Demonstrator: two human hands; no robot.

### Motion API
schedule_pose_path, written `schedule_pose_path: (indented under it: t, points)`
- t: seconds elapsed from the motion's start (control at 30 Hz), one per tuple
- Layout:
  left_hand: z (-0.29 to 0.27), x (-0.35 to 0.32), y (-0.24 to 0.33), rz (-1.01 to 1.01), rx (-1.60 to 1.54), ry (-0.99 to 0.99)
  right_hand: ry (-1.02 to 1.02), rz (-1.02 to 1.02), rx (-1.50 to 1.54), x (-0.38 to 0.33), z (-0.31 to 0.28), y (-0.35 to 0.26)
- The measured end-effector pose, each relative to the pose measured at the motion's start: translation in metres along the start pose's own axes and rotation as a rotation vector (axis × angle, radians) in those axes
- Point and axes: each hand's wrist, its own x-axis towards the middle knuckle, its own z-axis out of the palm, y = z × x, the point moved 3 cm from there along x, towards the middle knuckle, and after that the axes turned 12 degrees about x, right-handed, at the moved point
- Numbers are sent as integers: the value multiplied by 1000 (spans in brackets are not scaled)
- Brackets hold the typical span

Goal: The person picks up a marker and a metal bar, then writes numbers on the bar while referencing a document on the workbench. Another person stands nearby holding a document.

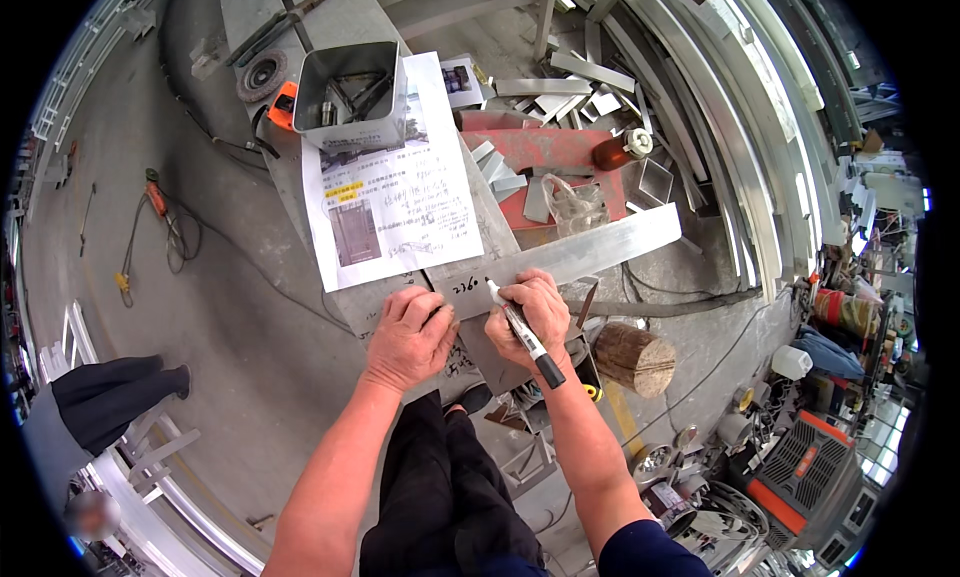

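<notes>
A silver metal bar (pixel 610 249) lies across the workbench in front of me, with handwritten black marks near its left end. My right hand (pixel 535 312) is closed around a marker pen (pixel 524 335), whose black end points back toward me. The pen's tip is at the bar's face, just right of the marks. At the bar's left end, my left hand (pixel 405 339) has its fingers curled over the near edge and holds it. Beyond the hands, a printed sheet (pixel 440 192) with photos, handwriting and yellow highlighting lies on the bench (pixel 345 22).
An open metal box (pixel 350 142) with tools stands on the sheet, beside an orange tape measure (pixel 283 107) and grinding disc (pixel 263 75). Metal offcuts (pixel 570 97) and a brown bottle (pixel 622 149) lie beyond. A wood log (pixel 635 359) is at right; another person (pixel 110 387) is at left.
</notes>
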Motion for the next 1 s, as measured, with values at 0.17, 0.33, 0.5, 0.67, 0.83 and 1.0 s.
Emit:
schedule_pose_path:
  t: [0.17, 0.33, 0.5, 0.67, 0.83, 1.0]
  points:
    - [0, 0, 0, 0, 25, -3, -24, -19, 31, -2, 1, 1]
    - [0, 0, 1, -1, 31, -12, -31, -26, 16, 2, 0, -2]
    - [-1, 1, 1, -5, 47, -17, -50, 8, 57, -1, 2, -2]
    - [1, 1, 1, 5, 65, -36, -83, 35, 93, -2, 0, -2]
    - [0, 1, 0, 7, 74, -21, -72, 2, 97, 0, 1, 0]
    - [-2, 2, 2, 2, 63, -26, -92, 16, 126, -2, 2, -6]
